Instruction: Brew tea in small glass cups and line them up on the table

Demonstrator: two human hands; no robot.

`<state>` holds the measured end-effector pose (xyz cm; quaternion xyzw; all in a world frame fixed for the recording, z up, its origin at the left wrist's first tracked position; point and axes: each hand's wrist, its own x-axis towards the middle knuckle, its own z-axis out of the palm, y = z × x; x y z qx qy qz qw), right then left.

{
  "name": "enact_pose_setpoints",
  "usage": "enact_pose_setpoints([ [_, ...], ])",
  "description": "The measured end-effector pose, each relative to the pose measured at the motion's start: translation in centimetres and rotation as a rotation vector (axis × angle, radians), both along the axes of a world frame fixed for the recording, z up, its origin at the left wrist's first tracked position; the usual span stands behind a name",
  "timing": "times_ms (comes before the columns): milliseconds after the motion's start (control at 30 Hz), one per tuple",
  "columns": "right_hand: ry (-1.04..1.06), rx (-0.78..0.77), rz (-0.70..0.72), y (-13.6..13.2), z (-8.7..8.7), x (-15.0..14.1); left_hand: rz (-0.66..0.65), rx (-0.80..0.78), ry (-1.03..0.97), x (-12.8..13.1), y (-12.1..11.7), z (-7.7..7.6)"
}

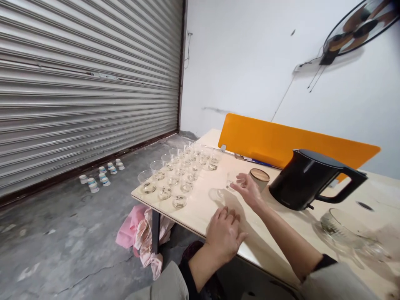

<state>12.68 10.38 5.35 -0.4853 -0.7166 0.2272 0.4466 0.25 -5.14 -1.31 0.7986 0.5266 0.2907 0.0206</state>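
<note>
Holding our R hand (249,191), fingers (241,176) half-spread w/ grip unclear, at a clear cup (230,181) near the canister (259,177) on the worktop (200,208), our L hand (224,234) loosely curled & bare, we reckon the cup's light, slippery, prob. brittle, best taken mid-wall.

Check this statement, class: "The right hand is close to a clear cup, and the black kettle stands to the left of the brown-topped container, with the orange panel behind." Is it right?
Not quite: the side is wrong. The head view shows the black kettle to the right of the brown-topped container. The rest of the statement stands.
</note>
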Motion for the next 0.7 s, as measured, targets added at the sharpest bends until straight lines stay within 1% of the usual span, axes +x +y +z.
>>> enact_pose_setpoints([
  [133, -0.036, 0.012, 0.009, 4.2, -0.8, -4.4, 0.010, -0.002, -0.045, 0.1, 0.1, 0.0],
  [233, -0.026, 0.008, 0.026, 6.6, -1.7, -6.5, 0.012, -0.012, -0.058, 0.2, 0.2, 0.0],
  [300, -0.021, 0.001, 0.046, 7.6, -2.1, -7.4, 0.013, -0.015, -0.054, 0.3, 0.2, -0.2],
  [400, -0.007, -0.010, 0.066, 8.5, -2.5, -8.4, 0.011, -0.008, -0.052, 0.4, 0.4, -0.7],
  [500, 0.019, -0.019, 0.070, 8.9, -2.9, -9.1, 0.001, 0.001, -0.061, 0.4, 0.5, -1.0],
  [700, 0.086, -0.044, 0.107, 8.9, -3.2, -9.8, -0.011, -0.035, -0.070, 0.5, 0.6, -0.9],
])
